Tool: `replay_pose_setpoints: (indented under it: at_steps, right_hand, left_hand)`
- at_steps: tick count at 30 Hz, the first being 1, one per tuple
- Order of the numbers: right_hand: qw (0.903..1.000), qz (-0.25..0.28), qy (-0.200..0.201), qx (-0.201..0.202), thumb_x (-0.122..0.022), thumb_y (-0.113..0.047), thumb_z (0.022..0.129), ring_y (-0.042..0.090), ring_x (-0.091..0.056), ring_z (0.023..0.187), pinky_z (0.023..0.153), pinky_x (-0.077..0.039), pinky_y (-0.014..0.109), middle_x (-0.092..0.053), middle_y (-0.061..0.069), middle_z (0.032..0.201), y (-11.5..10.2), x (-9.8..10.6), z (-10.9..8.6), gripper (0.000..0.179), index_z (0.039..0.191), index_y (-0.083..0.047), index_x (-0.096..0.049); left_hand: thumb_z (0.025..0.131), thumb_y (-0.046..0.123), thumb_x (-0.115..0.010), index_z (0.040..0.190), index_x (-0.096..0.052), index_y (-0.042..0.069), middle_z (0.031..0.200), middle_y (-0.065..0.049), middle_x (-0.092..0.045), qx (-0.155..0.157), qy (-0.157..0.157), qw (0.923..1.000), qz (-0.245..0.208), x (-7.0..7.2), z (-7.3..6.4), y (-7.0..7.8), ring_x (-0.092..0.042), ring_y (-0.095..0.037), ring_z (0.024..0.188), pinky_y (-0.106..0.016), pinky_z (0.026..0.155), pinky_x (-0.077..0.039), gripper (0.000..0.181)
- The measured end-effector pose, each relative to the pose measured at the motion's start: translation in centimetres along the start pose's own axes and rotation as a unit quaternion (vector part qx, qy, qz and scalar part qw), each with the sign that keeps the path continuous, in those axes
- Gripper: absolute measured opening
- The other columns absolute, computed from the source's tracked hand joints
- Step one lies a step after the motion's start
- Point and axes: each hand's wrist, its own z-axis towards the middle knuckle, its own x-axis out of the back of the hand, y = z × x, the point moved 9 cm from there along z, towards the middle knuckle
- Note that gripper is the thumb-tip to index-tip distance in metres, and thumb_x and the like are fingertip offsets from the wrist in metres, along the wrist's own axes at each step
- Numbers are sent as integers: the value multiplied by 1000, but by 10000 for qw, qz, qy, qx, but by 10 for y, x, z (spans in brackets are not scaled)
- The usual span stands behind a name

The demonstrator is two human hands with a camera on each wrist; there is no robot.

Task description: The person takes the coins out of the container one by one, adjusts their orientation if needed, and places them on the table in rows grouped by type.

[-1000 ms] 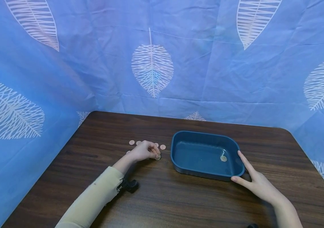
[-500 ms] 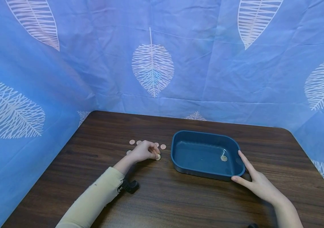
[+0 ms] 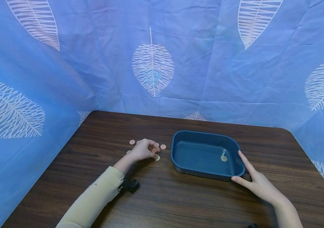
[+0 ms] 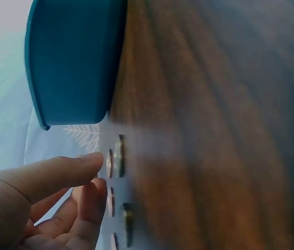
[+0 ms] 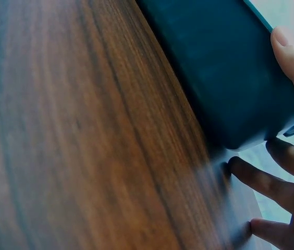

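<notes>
A silver-gold coin [image 3: 157,157] lies on the table right at the fingertips of my left hand [image 3: 143,150]. In the left wrist view that coin [image 4: 118,156] is flat on the wood, with the thumb just beside it and the fingers loosely bent. Copper coins, among them one [image 3: 163,147] to the right and another [image 3: 132,142] to the left, lie around this hand, which partly hides some. My right hand [image 3: 254,180] rests at the near right corner of a blue plastic bin [image 3: 201,174], thumb and forefinger extended on its rim. Inside the bin sits one coin [image 3: 223,158].
The dark wooden table [image 3: 179,202] has rounded far corners. Behind it and at both sides hangs a blue cloth [image 3: 190,69] with white leaf prints. A black strap piece [image 3: 130,186] sticks out from the left wrist.
My left fingers have lifted slightly off the silver-gold coin, which has shifted a little and now lies flatter. My right hand and the bin have stayed in place.
</notes>
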Motion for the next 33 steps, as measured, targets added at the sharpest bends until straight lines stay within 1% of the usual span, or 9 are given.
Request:
replay_pose_setpoints:
  at_steps: [5,8,13,16,18,20,24,29,33]
  right_hand:
    - [10000,-32,38,17,-60,-38,94,64,-32,120,75,-41,67,-9,28,154,-1,0,0,92,152,-34,11]
    - [10000,-19,44,27,-60,-38,94,64,-31,120,76,-40,68,-8,28,155,-1,1,0,92,152,-34,11]
    - [10000,12,28,37,-60,-39,94,64,-29,121,76,-39,69,-7,27,155,-1,0,0,92,151,-34,12]
    - [10000,8,21,38,-60,-39,94,64,-30,121,76,-39,69,-7,27,155,-1,0,1,92,151,-34,12]
    - [10000,4,17,40,-60,-39,94,64,-30,120,76,-39,69,-7,28,155,-1,0,1,92,151,-34,12]
    - [10000,2,19,39,-60,-39,94,64,-30,120,76,-39,69,-7,28,155,0,0,1,92,151,-34,12]
    - [10000,2,18,24,-61,-38,94,64,-30,121,77,-39,69,-8,28,155,-1,1,0,92,151,-34,11]
    - [10000,7,2,21,-60,-38,94,64,-30,120,76,-40,69,-8,30,154,-2,0,0,92,151,-34,11]
    - [10000,-11,9,13,-60,-39,94,64,-31,120,75,-41,68,-9,31,153,-2,1,0,92,151,-34,12]
  left_hand:
    - [79,-5,-72,94,-69,-3,86,-12,-66,-71,138,9999,25,8,3,7,-61,-15,74,-27,68,-51,16]
    - [81,-3,-72,96,-70,-4,86,-12,-66,-133,221,9997,24,14,7,12,-61,-14,74,-26,69,-51,15]
    - [84,-2,-70,99,-70,-3,87,-10,-66,-392,376,9984,-134,25,15,32,-62,-16,77,-28,69,-52,15]
    - [85,0,-69,99,-70,1,88,-6,-66,-445,397,9976,-352,29,21,45,-62,-17,79,-29,71,-51,13]
    - [86,1,-69,98,-71,3,88,-5,-66,-479,381,9969,-503,29,25,54,-62,-17,81,-30,73,-51,13]
    - [86,2,-70,99,-71,4,89,-5,-66,-526,352,9960,-637,28,29,63,-62,-18,82,-30,75,-51,13]
    - [86,5,-70,101,-71,2,89,-4,-65,-643,267,9948,-744,20,38,81,-61,-18,81,-30,74,-51,15]
    - [87,6,-70,103,-70,1,89,-3,-65,-775,150,9933,-838,4,51,99,-61,-17,80,-29,72,-51,17]
    - [87,5,-70,103,-70,1,89,-5,-65,-811,101,9914,-1024,-11,62,109,-61,-17,80,-31,73,-52,17]
